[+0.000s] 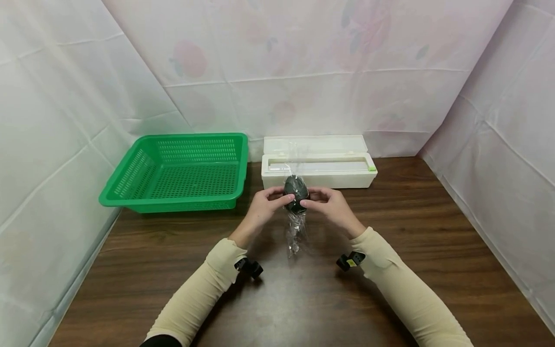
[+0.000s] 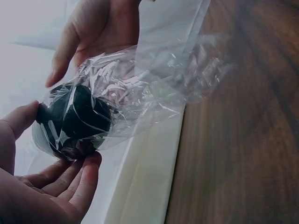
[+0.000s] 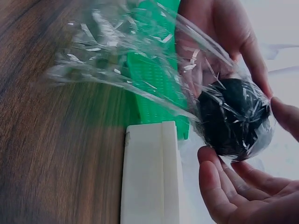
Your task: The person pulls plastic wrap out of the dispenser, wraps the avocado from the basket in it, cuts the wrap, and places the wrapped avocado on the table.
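A dark oval thing [image 1: 296,189], avocado-like in shape, is wrapped in clear plastic film [image 1: 297,231]. Both hands hold it up in front of the white box. My left hand [image 1: 264,207] grips its left side, thumb on the near face and fingers behind. On the opposite side my right hand [image 1: 331,207] grips it the same way. Loose, crumpled film hangs toward me and a thinner piece sticks up at the far end. In the left wrist view, film lies tight over the dark thing [image 2: 74,112]; the right wrist view shows the loose tail [image 3: 103,51] spreading outward.
A long white box [image 1: 318,181] with its lid raised and a small green piece [image 1: 372,168] at its right end stands at the back. Left of it is a green perforated basket [image 1: 173,203]. White printed cloth [image 1: 282,58] hangs around the brown wooden table [image 1: 295,308].
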A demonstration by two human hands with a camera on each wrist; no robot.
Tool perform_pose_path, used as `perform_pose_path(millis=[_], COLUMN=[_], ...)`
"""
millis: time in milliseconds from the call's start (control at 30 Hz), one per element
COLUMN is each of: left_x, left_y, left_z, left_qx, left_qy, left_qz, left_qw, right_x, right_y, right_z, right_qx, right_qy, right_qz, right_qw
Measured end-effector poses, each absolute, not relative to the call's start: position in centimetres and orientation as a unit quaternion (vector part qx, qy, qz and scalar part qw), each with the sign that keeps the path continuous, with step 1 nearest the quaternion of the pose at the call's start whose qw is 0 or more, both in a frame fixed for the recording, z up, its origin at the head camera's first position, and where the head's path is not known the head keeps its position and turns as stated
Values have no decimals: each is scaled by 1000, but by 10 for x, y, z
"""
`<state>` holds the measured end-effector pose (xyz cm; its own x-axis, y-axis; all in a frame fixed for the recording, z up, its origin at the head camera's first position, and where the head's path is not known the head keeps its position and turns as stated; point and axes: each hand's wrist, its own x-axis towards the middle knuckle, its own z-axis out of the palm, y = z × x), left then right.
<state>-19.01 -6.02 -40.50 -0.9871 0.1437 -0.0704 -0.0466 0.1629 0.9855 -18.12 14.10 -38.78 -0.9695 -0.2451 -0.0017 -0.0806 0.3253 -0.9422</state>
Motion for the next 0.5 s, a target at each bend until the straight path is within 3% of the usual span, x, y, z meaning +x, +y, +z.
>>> perform_pose_path(millis=[500], left_x=[-191], left_y=[-57], left_z=[-406], left_qx=[49], left_qy=[774], left_qz=[626], left_qw=[84], right_x=[-185], right_y=[139], right_z=[-391], right_qx=[-96], right_qy=[808], right_qz=[-576], right_qw=[77])
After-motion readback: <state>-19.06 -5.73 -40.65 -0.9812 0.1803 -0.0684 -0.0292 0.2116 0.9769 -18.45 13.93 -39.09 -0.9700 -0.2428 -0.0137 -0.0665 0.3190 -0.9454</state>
